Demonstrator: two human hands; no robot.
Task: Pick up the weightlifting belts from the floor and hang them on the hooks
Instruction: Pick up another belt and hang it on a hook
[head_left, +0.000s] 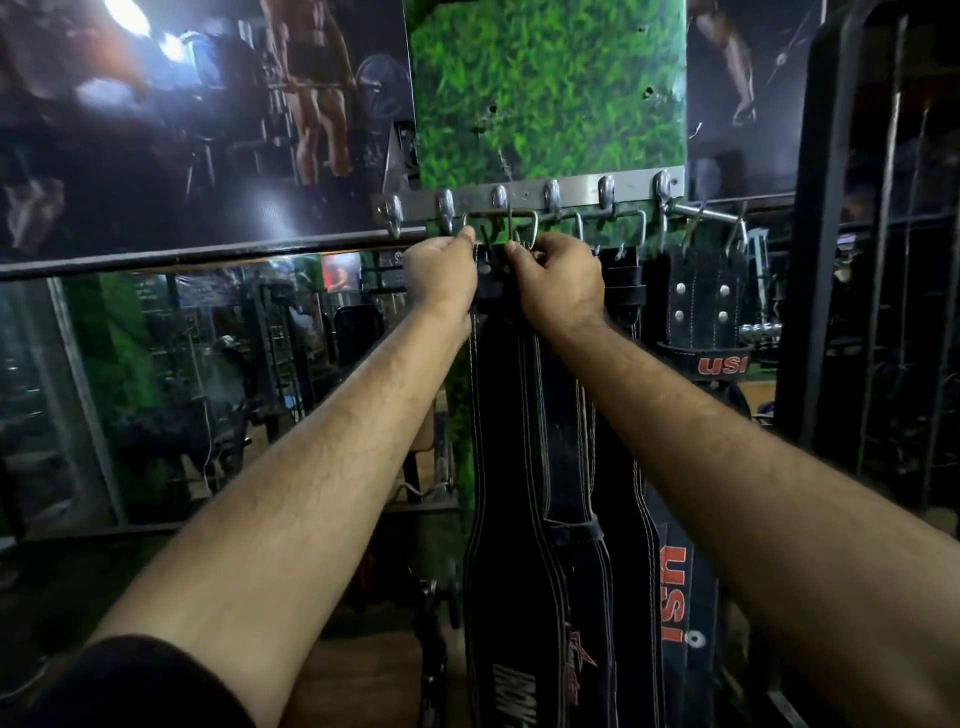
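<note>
We hold the top end of the black belt (511, 467) between our two hands: the left hand (441, 273) pinches it from 9 o'clock, the right hand (558, 283) from 3 o'clock, fingers closed on the strap just under its metal buckle (500, 226). The buckle is a thin wire rectangle, at the steel hook rail (524, 196). The belt is matte with pale stitching, and its long axis hangs straight toward 6 o'clock.
</note>
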